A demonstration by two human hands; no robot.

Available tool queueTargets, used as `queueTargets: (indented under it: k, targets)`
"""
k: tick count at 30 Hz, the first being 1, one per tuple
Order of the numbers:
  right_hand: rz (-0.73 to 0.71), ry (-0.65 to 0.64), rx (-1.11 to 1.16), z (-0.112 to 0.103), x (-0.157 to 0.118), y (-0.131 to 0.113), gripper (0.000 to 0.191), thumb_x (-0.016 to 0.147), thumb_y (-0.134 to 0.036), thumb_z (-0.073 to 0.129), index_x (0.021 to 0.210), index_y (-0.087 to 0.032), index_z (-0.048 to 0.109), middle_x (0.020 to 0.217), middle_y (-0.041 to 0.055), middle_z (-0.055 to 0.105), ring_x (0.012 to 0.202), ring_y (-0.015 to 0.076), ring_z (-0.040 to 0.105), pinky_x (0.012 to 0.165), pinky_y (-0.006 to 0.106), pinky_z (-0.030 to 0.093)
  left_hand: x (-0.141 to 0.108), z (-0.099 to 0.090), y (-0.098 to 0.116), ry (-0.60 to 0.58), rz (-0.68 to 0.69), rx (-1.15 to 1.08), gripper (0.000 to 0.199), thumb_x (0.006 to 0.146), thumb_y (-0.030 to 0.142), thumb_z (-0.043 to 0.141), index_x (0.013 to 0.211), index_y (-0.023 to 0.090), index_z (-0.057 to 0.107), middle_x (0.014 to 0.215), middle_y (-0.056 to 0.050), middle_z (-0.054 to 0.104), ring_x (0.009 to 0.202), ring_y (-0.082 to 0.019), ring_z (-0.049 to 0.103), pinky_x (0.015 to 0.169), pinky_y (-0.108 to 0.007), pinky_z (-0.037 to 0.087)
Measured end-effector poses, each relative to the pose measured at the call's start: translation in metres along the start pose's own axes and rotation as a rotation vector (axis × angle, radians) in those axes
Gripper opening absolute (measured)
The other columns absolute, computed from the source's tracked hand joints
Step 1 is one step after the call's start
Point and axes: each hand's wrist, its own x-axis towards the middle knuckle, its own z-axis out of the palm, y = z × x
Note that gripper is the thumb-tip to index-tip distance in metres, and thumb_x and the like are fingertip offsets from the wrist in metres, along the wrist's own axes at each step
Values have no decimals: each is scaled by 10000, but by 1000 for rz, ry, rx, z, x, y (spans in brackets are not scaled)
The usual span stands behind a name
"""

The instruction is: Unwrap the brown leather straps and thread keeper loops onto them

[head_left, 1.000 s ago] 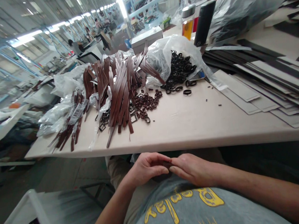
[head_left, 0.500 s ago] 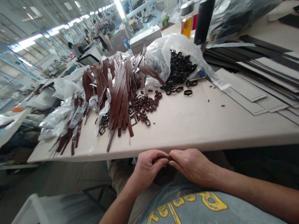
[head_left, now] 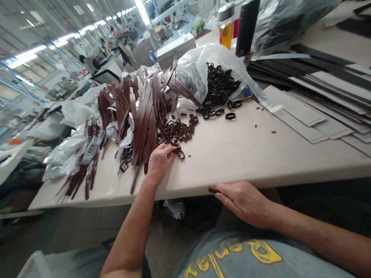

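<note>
My left hand (head_left: pixel 159 160) reaches over the table to the near edge of a heap of small brown strap loops (head_left: pixel 180 130). Its fingers are pressed together beside a dark ring (head_left: pixel 181 154); what they pinch, if anything, is hidden. Brown leather straps (head_left: pixel 147 116) lie in a thick bundle just behind and left of that hand, with metal buckles (head_left: pixel 124 165) partly under them. At the table's front edge my right hand (head_left: pixel 243 202) is closed on a brown strap (head_left: pixel 212 190), of which only a short dark end shows past the fingertips.
Black rings (head_left: pixel 220 87) spill from a clear plastic bag (head_left: pixel 196 59) behind the loops. Flat grey and black strips (head_left: pixel 320 103) are stacked at the right. A bottle (head_left: pixel 226 27) and a black flask (head_left: pixel 248 25) stand at the back. Plastic-wrapped straps (head_left: pixel 89 154) lie at the left.
My left hand has left my right hand and moved forward and left onto the table, to the loop heap. My right hand stays near the table edge with the strap.
</note>
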Motion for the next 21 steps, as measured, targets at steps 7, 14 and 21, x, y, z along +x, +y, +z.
queueTargets:
  k: [7,14,21]
  targets:
    - [16,57,36,1,-2,2,330,1013,-295,340,1062,-167,640,913,91,740,805,220,695,696,298,458,7,5,-4,-2,-2,74,138,812,150,623,891,196,726,921,-74,688,860,-217,644,819,-321,489]
    - [67,73,-40,-7,8,-5,354,1020,-324,308,894,-177,604,755,63,686,669,186,628,611,280,380,-19,1,18,141,-398,-710,235,753,340,716,901,158,729,788,-59,718,685,-169,652,685,-298,520]
    - [41,121,-115,-16,30,-24,352,1026,-364,329,879,-170,583,731,56,662,612,157,551,580,280,279,-65,-3,84,36,-649,-1335,311,627,384,832,793,144,724,725,-55,717,565,-100,606,562,-218,499]
